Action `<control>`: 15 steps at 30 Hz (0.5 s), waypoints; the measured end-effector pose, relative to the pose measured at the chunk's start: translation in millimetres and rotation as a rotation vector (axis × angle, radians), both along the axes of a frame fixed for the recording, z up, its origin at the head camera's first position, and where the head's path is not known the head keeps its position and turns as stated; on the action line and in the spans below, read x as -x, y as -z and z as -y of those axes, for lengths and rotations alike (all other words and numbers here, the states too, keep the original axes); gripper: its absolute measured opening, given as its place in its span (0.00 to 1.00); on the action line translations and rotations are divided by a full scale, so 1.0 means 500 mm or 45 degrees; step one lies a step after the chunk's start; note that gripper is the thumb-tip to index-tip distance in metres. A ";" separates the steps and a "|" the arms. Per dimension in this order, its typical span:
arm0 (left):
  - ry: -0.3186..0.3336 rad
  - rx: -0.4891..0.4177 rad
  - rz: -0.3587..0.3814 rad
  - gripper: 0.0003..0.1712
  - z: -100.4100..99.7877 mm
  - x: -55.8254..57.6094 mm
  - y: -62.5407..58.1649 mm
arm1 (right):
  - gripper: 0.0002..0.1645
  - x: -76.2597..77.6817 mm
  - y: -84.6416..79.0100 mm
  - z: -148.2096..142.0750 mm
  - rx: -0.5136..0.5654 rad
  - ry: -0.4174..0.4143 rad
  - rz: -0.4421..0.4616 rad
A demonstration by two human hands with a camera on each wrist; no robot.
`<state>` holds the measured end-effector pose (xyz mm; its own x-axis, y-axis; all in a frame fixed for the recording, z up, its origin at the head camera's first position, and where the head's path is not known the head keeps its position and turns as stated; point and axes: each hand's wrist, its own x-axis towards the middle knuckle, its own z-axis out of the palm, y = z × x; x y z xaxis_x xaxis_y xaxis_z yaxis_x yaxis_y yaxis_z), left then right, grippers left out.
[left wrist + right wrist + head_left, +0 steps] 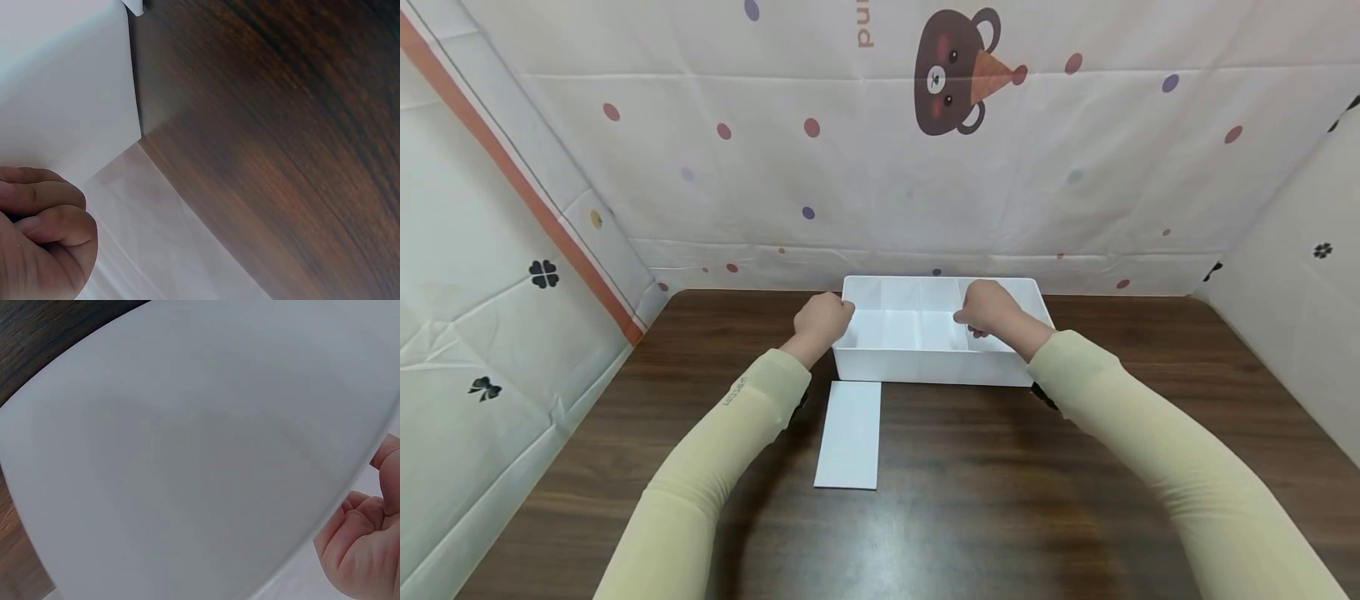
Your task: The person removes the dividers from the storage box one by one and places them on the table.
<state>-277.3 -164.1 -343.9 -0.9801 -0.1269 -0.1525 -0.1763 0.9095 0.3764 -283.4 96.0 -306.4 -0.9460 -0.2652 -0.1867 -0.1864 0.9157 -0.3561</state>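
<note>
A white rectangular box (925,367) with upright dividers stands near the back of the table. My left hand (823,318) grips its left rim; the left wrist view shows that hand's curled fingers (59,215) beside the box's outer wall. My right hand (992,308) reaches down into the box from the right, thumb and fingers either side of the rightmost divider (966,337), which it appears to pinch. In the right wrist view, the box's front wall (187,462) covers most of the frame and part of the curled fingers (350,531) shows beyond it.
A flat white rectangular panel (850,435) lies on the brown wooden table (970,483) in front of the box's left end. A white printed cloth (865,183) hangs close behind the box, with more cloth (475,317) along the left side.
</note>
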 end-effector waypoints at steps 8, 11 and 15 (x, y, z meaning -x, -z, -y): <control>-0.017 -0.009 0.014 0.28 0.003 0.008 0.010 | 0.22 0.002 0.005 0.009 -0.030 -0.013 -0.003; -0.023 -0.009 0.016 0.28 0.003 0.010 0.010 | 0.21 0.002 0.006 0.011 -0.051 0.000 -0.009; -0.027 -0.017 0.014 0.28 0.002 0.011 0.007 | 0.21 0.002 0.006 0.012 -0.060 0.009 -0.021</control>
<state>-282.7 -165.3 -347.3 -0.9755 -0.1455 -0.1650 -0.1997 0.9005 0.3863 -284.4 90.1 -309.6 -0.9508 -0.2498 -0.1833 -0.1854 0.9328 -0.3092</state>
